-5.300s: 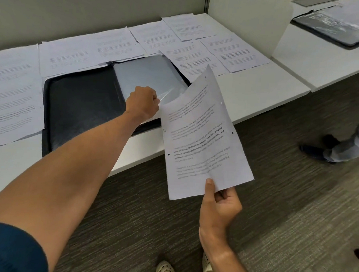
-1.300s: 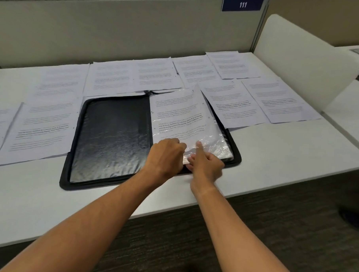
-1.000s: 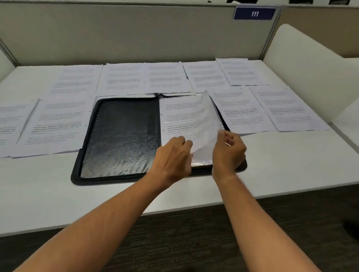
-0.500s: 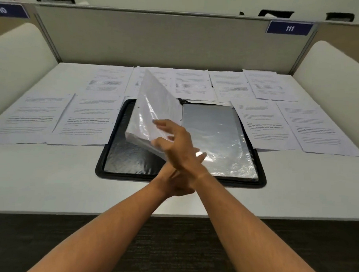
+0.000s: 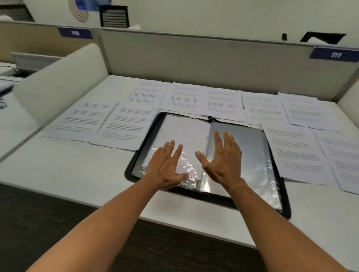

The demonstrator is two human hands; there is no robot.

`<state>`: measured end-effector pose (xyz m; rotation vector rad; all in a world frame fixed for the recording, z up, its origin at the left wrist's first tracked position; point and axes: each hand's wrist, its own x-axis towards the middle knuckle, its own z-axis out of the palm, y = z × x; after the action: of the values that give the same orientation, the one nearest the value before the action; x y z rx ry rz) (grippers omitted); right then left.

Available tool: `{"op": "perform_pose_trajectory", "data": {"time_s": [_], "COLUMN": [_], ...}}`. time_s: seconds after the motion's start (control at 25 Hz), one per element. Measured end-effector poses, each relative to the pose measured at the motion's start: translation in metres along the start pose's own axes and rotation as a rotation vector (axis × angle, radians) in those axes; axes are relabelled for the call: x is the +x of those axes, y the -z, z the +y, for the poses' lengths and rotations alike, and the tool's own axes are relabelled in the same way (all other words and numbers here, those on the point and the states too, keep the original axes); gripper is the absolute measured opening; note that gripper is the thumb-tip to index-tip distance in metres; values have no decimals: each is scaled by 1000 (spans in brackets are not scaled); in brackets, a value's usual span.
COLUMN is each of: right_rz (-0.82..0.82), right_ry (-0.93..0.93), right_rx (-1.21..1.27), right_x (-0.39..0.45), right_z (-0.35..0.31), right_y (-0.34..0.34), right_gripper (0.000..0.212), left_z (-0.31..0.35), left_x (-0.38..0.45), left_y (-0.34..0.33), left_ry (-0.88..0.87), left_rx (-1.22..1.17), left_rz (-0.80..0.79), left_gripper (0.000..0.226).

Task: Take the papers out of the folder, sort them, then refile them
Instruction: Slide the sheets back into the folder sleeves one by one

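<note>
The folder (image 5: 209, 161) lies open near the front edge of the bench (image 5: 70, 168), black zip border visible all round. The left hand (image 5: 165, 166) rests flat, fingers straight and spread, on the left-hand plastic sleeve (image 5: 180, 134), which shows a white sheet inside. The right hand (image 5: 222, 160) lies flat with fingers straight on the grey right-hand sleeve (image 5: 254, 151) (contents not discernible under glare). Neither hand grips anything. Loose printed papers (image 5: 204, 102) lie in rows along the back edge and to both sides of the folder, some overlapping. A partition (image 5: 198, 60) stands behind the bench.
</note>
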<state>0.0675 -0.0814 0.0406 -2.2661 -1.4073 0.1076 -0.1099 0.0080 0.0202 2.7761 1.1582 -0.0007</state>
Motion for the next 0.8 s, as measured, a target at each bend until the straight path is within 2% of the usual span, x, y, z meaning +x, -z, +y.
{"op": "perform_pose_trajectory", "data": {"time_s": [0.36,0.64,0.8], "right_rz": [-11,-28,-71], "right_ry": [170,176,138], "right_rx": [-154,-231,-274], "right_x": [68,170,223], "right_z": [-73,-131,-156], "right_y": [-39,-114,-155], "right_gripper": [106,107,108], "left_z": [-114,-227,-291], "left_x": [19,106,169], "left_y": [30,42,45], "left_ry": [274,324,342], "left_rx": [-3,-64,-116], "left_rz": [75,124,77], "left_gripper": [102,99,97]}}
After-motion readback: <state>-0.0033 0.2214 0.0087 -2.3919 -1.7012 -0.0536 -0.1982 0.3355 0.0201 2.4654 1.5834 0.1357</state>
